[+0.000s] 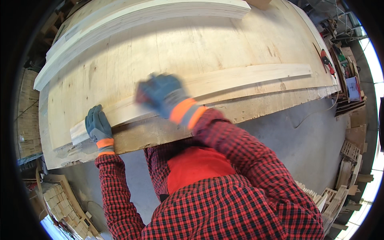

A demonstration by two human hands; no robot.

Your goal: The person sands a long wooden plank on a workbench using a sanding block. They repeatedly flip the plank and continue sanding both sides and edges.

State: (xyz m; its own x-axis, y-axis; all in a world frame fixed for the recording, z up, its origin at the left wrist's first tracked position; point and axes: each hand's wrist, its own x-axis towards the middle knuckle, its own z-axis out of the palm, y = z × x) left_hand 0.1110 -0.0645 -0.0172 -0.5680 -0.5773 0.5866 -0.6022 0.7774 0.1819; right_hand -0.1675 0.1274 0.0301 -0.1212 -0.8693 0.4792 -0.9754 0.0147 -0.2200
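A long pale wooden board [248,74] lies along the near edge of a large plywood worktop [192,44]. My left hand [97,126], in a blue-grey glove with an orange cuff, rests on the board's left end and presses it down. My right hand [162,96], gloved the same way, is blurred and sits on or just above the board further right, fingers spread. I cannot see anything held in it.
A stack of long boards [132,20] lies along the worktop's far side. A red tool [326,62] sits at the far right end. Wooden offcuts and pallets [64,204] stand on the grey floor at lower left and lower right.
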